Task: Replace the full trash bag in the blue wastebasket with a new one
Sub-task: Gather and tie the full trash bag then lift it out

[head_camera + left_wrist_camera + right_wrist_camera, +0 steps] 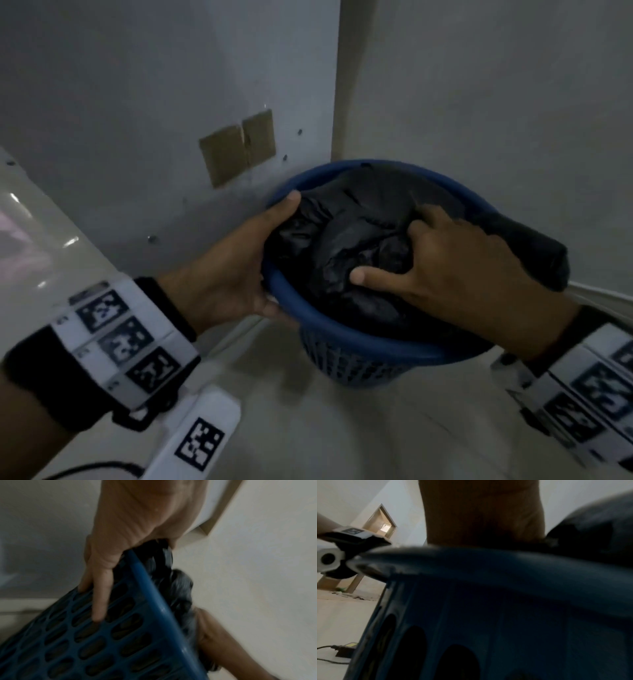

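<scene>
Your right hand (455, 260) clutches the crumpled black trash bag (349, 236), fingers dug into its gathered plastic. Around that grip sits the blue wastebasket (359, 346), the bag inside it. Your left hand (236, 260) clasps the rim opposite, thumb over the edge, fingers (101, 595) down the slotted wall.

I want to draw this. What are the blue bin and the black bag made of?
The blue wastebasket looks like hard moulded plastic: a smooth rolled rim and slotted walls, seen beside the left hand. The black trash bag looks like thin plastic film: crinkled, faintly glossy, bunching under the right hand.
</scene>
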`<state>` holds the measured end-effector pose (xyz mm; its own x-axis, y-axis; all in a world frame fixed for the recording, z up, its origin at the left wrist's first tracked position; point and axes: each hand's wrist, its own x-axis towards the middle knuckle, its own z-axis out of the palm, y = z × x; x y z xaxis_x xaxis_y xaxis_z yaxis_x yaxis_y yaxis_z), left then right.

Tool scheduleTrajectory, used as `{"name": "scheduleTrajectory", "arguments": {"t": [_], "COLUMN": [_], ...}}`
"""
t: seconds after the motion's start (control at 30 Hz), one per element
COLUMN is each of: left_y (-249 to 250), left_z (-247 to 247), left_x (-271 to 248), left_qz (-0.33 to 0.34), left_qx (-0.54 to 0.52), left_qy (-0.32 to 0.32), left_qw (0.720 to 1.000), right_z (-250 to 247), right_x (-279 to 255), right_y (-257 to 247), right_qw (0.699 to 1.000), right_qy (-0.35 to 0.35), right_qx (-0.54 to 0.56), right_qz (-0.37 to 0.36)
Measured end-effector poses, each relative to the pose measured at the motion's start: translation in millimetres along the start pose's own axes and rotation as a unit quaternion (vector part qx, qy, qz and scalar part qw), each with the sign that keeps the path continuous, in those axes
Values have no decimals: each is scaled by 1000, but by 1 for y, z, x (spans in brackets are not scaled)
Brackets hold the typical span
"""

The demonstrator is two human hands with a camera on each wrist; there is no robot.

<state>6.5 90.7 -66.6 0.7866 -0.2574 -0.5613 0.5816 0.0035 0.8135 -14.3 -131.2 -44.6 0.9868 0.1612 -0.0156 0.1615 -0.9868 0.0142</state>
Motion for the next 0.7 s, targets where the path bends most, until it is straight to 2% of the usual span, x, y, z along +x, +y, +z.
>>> {"name": "scheduleTrajectory", "arguments": {"t": [0.23, 0.3, 0.4, 0.47, 0.53, 0.6, 0.7], "left_y": [22, 25, 29, 33, 37, 38, 40], "left_z": [26, 37, 45, 50, 57, 63, 69], "left_x": [-35, -42, -41, -39, -37, -36, -36], "left_qz": [-142, -174, -188, -202, -183, -130, -57], "left_qx": [-79, -128, -180, -210, -247, -294, -346], "left_qy": [-25, -22, -22, -16, -14, 17, 65], "left_qw": [986, 976, 965, 956, 952, 947, 934], "right_z": [-18, -21, -22, -20, -21, -25, -33], "right_x": [19, 24, 28, 29, 33, 38, 41], "right_y": [9, 13, 16, 20, 26, 31, 39], "right_qw": [999, 997, 984, 973, 964, 952, 917], "right_qy": [-27, -50, -109, -137, -148, -173, -220], "right_qx": [-9, 26, 108, 161, 207, 247, 329], "right_qz": [-32, -54, -90, -88, -75, -55, -40]}}
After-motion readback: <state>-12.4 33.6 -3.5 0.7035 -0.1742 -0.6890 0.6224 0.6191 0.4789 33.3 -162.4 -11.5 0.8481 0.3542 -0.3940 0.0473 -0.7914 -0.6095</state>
